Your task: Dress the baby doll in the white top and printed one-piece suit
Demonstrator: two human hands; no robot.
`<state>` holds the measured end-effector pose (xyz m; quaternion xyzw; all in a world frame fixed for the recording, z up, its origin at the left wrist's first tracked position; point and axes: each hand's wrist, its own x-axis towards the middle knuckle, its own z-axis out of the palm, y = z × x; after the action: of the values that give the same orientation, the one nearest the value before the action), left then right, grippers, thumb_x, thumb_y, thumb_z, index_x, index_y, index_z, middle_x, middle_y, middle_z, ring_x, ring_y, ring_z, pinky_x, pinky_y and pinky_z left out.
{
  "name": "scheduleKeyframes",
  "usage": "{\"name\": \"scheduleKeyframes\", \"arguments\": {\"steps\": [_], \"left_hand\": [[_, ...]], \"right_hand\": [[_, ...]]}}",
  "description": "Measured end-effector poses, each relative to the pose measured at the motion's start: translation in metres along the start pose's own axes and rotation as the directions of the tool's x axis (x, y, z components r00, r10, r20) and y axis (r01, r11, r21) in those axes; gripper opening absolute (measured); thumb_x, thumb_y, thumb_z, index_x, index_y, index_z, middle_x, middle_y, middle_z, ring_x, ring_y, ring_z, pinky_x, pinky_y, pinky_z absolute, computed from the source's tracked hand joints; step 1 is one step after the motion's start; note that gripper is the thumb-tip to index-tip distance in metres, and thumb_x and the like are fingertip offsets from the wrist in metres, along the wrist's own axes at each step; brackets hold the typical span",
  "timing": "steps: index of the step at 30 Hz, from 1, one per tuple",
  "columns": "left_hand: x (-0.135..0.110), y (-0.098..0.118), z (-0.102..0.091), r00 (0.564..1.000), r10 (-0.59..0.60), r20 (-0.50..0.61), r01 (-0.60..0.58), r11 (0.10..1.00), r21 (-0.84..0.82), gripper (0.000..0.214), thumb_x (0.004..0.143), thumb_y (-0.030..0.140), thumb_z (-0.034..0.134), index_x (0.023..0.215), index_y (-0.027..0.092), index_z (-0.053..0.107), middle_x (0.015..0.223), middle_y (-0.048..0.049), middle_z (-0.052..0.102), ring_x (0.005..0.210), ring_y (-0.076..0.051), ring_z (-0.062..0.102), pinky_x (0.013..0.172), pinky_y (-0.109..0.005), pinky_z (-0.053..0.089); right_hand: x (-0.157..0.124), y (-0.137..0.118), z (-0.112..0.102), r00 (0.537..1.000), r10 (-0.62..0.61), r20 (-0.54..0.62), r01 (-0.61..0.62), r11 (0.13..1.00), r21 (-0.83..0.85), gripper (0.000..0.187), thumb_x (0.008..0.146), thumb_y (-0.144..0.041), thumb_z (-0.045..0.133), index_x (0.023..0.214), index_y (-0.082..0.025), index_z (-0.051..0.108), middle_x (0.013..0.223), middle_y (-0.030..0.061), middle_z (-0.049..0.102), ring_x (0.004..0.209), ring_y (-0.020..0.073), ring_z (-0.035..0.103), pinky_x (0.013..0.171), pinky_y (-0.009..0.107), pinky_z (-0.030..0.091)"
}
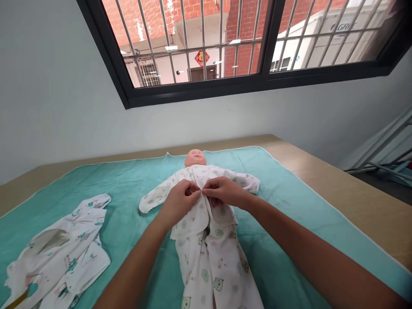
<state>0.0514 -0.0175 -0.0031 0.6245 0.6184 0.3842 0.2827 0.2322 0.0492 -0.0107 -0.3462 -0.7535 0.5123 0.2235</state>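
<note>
A baby doll (195, 158) lies on its back, dressed in a white printed baby jacket (195, 219) and matching printed trousers (220, 270). Its sleeves spread out to both sides. Over the chest, my left hand (183, 195) pinches one front edge of the jacket. My right hand (227, 192) pinches the other edge, and the fingertips of both hands nearly meet at the middle. Whatever fastener may be between the fingers is too small to see. Below my hands the jacket front parts slightly.
A teal sheet (128, 180) covers much of the wooden table (337, 193). At the left lies another white printed baby garment (74, 240), crumpled. Behind the table are a wall and a barred window (199, 86). A metal frame (383, 148) stands at the right.
</note>
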Motion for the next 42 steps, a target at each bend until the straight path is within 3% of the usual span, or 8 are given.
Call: {"name": "scheduleKeyframes", "arguments": {"steps": [5,15,20,25,31,36,42], "left_hand": [[0.0,0.0,-0.004,0.995,0.095,0.031,-0.098,0.985,0.14,0.011,0.078,0.032,0.064,0.077,0.02,0.064,0.082,-0.0005,0.063,0.074,-0.016,0.058,0.061,-0.026,0.043],[0.001,-0.006,-0.001,0.993,0.119,0.02,-0.12,0.991,0.064,0.008,0.078,0.027,0.065,0.074,0.02,0.066,0.082,0.0001,0.064,0.074,-0.015,0.059,0.065,-0.026,0.045],[0.0,-0.001,-0.003,0.989,0.129,0.069,-0.134,0.989,0.065,0.011,0.077,0.032,0.068,0.076,0.021,0.069,0.084,-0.0002,0.064,0.074,-0.015,0.058,0.065,-0.026,0.045],[-0.003,0.003,-0.006,0.994,0.055,0.097,-0.058,0.998,0.029,0.016,0.08,0.033,0.063,0.076,0.021,0.071,0.083,0.0,0.068,0.077,-0.015,0.06,0.066,-0.025,0.044],[-0.003,0.005,-0.011,0.98,-0.127,0.154,0.134,0.99,-0.036,0.016,0.078,0.029,0.06,0.07,0.018,0.07,0.063,0.0019,0.062,0.056,-0.011,0.049,0.053,-0.024,0.036],[-0.004,0.002,-0.01,0.985,-0.056,0.166,0.06,0.998,-0.016,0.016,0.077,0.033,0.062,0.074,0.02,0.071,0.075,0.0014,0.069,0.067,-0.014,0.056,0.056,-0.023,0.039],[-0.005,0.002,-0.004,0.994,-0.031,0.104,0.033,0.999,-0.017,0.015,0.078,0.031,0.06,0.073,0.02,0.068,0.077,0.0006,0.07,0.074,-0.016,0.06,0.062,-0.025,0.043]], "right_hand": [[0.004,0.005,0.002,1.0,0.028,0.0,-0.028,0.997,0.071,0.018,0.081,-0.035,0.062,0.078,-0.019,0.069,0.054,-0.0014,0.062,0.048,0.0111,0.053,0.046,0.021,0.041],[0.006,0.007,0.001,0.997,0.071,0.011,-0.072,0.977,0.2,0.023,0.078,-0.039,0.067,0.075,-0.016,0.065,0.06,-0.0002,0.064,0.05,0.0098,0.056,0.042,0.019,0.035],[0.005,0.004,0.001,0.996,0.084,-0.001,-0.083,0.984,0.156,0.02,0.08,-0.037,0.066,0.077,-0.016,0.064,0.056,-0.0008,0.063,0.046,0.0085,0.054,0.043,0.018,0.037],[0.005,0.003,0.004,0.995,0.095,-0.031,-0.089,0.984,0.153,0.015,0.079,-0.031,0.064,0.074,-0.017,0.063,0.059,-0.0002,0.066,0.047,0.0093,0.057,0.04,0.017,0.036],[0.006,0.006,0.009,0.994,0.089,-0.062,-0.08,0.988,0.135,0.013,0.079,-0.029,0.064,0.074,-0.017,0.063,0.065,0.0008,0.069,0.045,0.0077,0.056,0.039,0.016,0.034],[0.007,0.011,0.007,0.997,0.068,-0.045,-0.06,0.986,0.158,0.013,0.08,-0.03,0.063,0.076,-0.017,0.062,0.066,0.0012,0.069,0.046,0.0078,0.056,0.038,0.016,0.033],[0.006,0.014,0.006,0.999,0.042,-0.016,-0.04,0.988,0.147,0.019,0.081,-0.035,0.065,0.078,-0.017,0.062,0.068,0.0031,0.07,0.046,0.0077,0.055,0.039,0.016,0.033]]}}
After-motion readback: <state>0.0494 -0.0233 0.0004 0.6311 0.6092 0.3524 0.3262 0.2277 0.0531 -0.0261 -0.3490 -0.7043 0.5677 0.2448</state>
